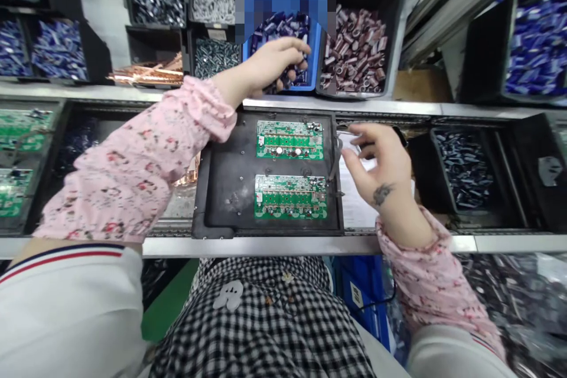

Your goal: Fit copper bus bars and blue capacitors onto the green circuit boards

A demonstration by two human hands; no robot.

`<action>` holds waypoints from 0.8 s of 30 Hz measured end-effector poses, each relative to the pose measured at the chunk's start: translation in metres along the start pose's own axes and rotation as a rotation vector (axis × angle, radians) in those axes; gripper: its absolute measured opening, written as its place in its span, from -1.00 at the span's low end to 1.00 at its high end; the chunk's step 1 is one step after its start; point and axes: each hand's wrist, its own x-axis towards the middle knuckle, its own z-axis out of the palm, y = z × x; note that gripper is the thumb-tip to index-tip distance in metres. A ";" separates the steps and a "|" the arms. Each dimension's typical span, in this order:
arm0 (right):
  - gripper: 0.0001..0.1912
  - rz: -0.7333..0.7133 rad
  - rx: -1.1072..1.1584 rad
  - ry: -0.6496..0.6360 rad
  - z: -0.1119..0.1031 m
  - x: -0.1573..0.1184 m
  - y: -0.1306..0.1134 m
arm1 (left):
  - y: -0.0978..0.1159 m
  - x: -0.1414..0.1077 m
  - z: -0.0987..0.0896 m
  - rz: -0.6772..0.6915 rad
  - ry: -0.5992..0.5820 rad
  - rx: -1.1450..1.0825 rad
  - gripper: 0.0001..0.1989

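Observation:
My left hand (280, 64) is over the front of a blue bin (313, 59) of dark blue cylindrical capacitors (283, 25). Its fingers are curled, with several dark capacitors showing beneath and between them. My right hand (378, 162) hovers by the right edge of a black fixture tray (224, 183), thumb and fingers apart, with nothing visible in it. In the tray lie two green circuit boards, an upper one (290, 140) and a lower one (290, 197). Two round white-topped parts stand on the upper board.
A black bin of brown capacitors (354, 50) stands right of the blue bin. Bins of small parts (217, 59) and copper strips (150, 74) are to the left. White paper (357, 204) lies beneath my right hand. A black tray of dark parts (465, 168) sits farther right.

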 end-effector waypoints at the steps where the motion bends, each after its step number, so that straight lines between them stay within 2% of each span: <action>1: -0.62 0.014 0.046 0.001 0.002 0.008 0.002 | 0.003 -0.015 0.008 -0.059 -0.071 -0.085 -0.76; 4: -0.56 0.010 0.178 -0.068 0.013 0.028 0.003 | 0.005 -0.057 0.030 -0.261 -0.201 -0.403 -0.76; 6: -0.61 -0.023 0.262 -0.137 0.024 0.034 0.000 | 0.002 -0.080 0.041 -0.367 -0.211 -0.611 -0.82; 9: -0.69 -0.030 0.422 -0.204 0.034 0.032 -0.005 | -0.007 -0.104 0.054 -0.430 -0.168 -0.810 -0.91; 12: -0.70 0.023 0.570 -0.292 0.031 0.024 -0.007 | -0.013 -0.118 0.061 -0.436 -0.162 -0.892 -0.92; 16: -0.70 0.077 0.672 -0.403 0.020 0.013 -0.009 | -0.011 -0.128 0.070 -0.409 -0.194 -0.801 -0.84; 20: -0.79 0.132 0.687 -0.330 0.017 0.006 -0.007 | -0.008 -0.127 0.084 -0.431 -0.205 -0.757 -0.82; 24: -0.81 0.248 0.642 -0.068 0.011 0.010 0.013 | -0.013 -0.117 0.096 -0.506 -0.230 -0.895 -0.83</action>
